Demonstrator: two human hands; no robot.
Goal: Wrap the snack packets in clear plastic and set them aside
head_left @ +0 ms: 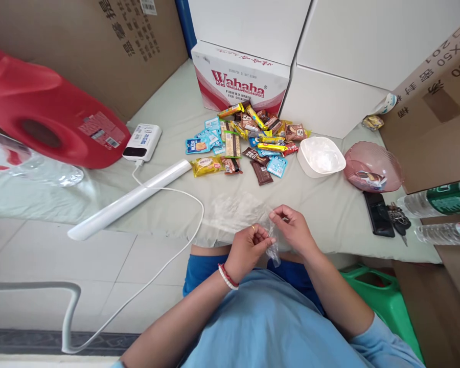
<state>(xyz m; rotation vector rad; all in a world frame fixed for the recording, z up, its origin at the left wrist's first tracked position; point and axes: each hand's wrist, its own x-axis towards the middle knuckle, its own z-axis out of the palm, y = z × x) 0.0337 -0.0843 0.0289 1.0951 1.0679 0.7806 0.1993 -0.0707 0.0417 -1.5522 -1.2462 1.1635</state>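
Observation:
A clear plastic bag is pinched between the fingers of my left hand, near the front edge of the cloth-covered surface. My right hand pinches the same thin plastic just to the right. More clear plastic lies flat on the cloth beyond my hands. Farther back is a heap of small wrapped snacks in yellow, brown and blue packets. To the right of the heap stands a white plastic tub, with a pink bowl beside it holding a few wrapped items.
A Wahaha carton stands behind the snacks. At left are a large red jug, a white power bank with a cable and a white tube lamp. A phone, keys and water bottles lie at right.

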